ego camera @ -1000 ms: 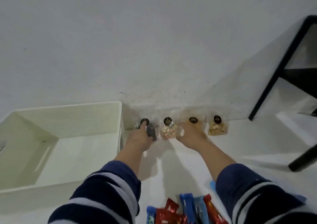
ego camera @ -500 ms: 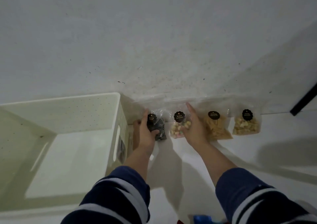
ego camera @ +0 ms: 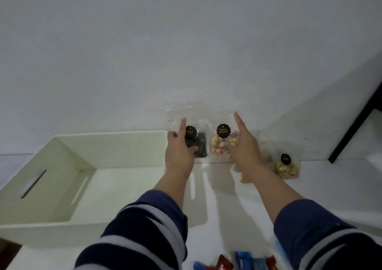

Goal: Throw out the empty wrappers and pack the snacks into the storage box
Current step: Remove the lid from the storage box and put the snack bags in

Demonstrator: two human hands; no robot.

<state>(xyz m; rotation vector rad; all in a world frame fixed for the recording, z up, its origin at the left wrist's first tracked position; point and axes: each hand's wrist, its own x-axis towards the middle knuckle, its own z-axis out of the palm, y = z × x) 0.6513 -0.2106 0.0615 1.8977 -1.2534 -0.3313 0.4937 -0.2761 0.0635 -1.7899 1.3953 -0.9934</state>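
My left hand grips a clear bag of dark swirled snacks, thumb across its front and index finger pointing up along its edge. My right hand holds a clear bag of pastel biscuits the same way, right beside the first bag. Both bags are up in front of the wall, just right of the white storage box, whose inside shows nothing. A bag of pale crunchy snacks leans on the wall at the right. A yellow snack bag is mostly hidden behind my right wrist.
Red and blue wrapped candies lie at the bottom edge between my sleeves. A black furniture leg slants down at the far right. The white wall stands directly behind the bags.
My right hand shifted from the yellow bag to the pastel biscuit bag. Both hands now have their bags gripped and raised off the surface, with index fingers stretched upward.
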